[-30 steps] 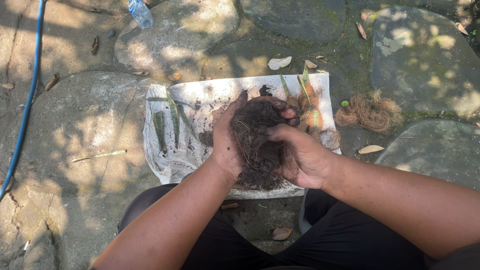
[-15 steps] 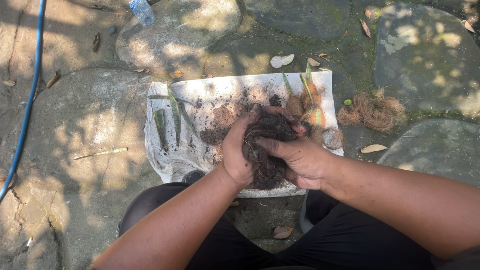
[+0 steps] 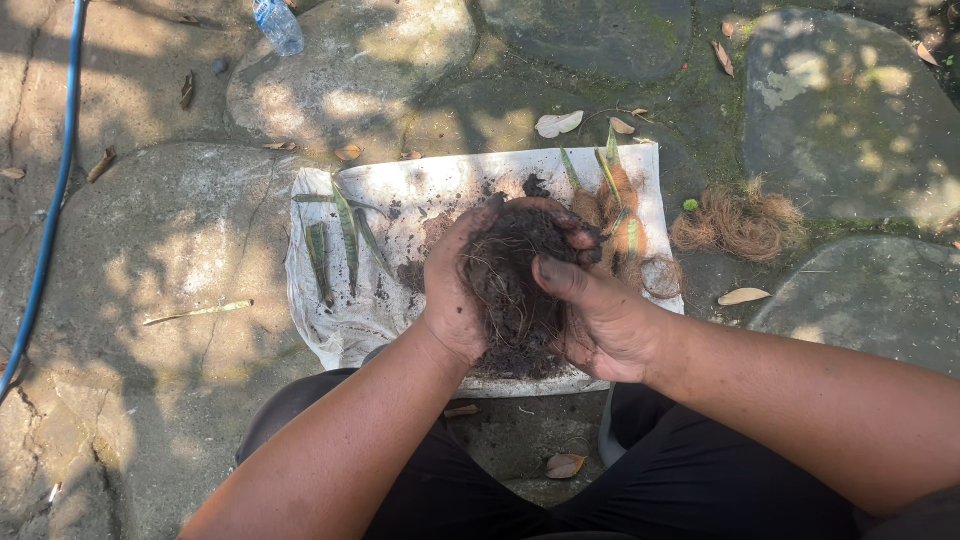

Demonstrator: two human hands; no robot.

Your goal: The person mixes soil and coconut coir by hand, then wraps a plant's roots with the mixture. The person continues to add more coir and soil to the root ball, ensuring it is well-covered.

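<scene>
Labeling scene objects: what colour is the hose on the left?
Blue; the hose runs along the left edge of the head view.

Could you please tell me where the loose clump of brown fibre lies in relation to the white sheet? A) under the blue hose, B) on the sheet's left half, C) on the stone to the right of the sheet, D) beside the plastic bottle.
C: the brown fibre clump rests on the mossy stone just past the right edge of the white sheet, apart from both hands.

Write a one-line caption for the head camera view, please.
Both hands, left hand and right hand, hold a dark clump of soil and roots above a white sheet on stone paving.
</scene>
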